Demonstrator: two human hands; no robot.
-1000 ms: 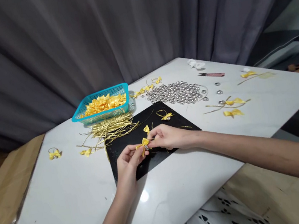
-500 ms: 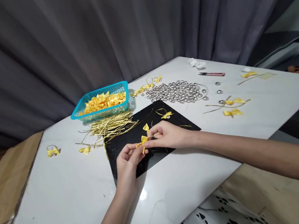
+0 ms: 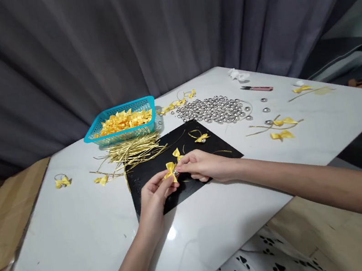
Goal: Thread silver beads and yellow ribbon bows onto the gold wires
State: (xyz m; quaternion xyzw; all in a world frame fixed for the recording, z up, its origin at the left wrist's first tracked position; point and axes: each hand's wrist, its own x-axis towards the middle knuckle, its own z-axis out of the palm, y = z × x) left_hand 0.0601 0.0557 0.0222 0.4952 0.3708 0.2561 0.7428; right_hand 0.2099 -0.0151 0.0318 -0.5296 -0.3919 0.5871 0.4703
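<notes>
Left hand (image 3: 154,194) has a yellow bow (image 3: 170,170) clamped between thumb and fingers, over the black mat (image 3: 151,164) — silver bead (image 3: 175,172) at the bow's side. Right hand (image 3: 205,164) has its fingertips right by that bead — can't tell if they're gripping anything. Teal basket (image 3: 125,135) sits beyond the mat's far left side.

- My one view looks out from my head, forward and down across the white table (image 3: 82,249).
- It sits above the table's near edge, close enough that my left hand (image 3: 153,199) and right hand (image 3: 203,166) fall around the middle.
- The near edge slants from the right corner down to the bottom border; the far corner points away, upper right of centre.
- Beyond the far edge, it takes in the grey curtain (image 3: 163,27).
</notes>
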